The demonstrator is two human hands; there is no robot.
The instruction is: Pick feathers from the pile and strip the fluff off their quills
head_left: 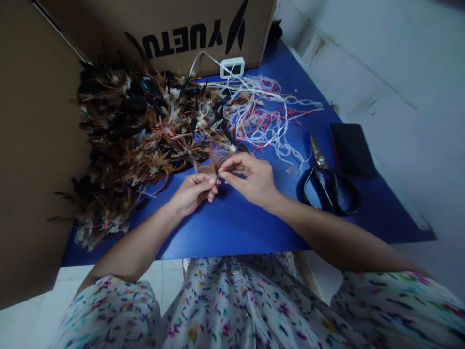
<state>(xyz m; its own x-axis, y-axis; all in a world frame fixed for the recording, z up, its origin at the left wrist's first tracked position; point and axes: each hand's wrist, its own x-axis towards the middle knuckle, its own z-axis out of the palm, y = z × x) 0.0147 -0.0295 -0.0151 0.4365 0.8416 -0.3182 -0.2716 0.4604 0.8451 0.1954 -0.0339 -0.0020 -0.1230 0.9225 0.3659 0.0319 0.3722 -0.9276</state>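
Observation:
Between my hands, over the front of the blue table [232, 228], is a small bunch of brown feathers [217, 161]. My left hand [196, 190] pinches its lower end between thumb and fingers. My right hand [250, 177] meets it from the right, thumb and fingertips closed at the same spot; whether they grip the feathers or something thin there is too small to tell. A large heap of brown and black feathers [145, 121] spreads behind and to the left of my hands. Beyond my right hand lies a tangle of white and red strings [265, 116].
Black-handled scissors [321, 177] lie right of my right forearm, beside a dark flat case [352, 149]. A small white digital display [232, 68] stands against a cardboard box [203, 29] at the back. Another cardboard panel [32, 145] rises at the left; a wall [399, 97] borders the right.

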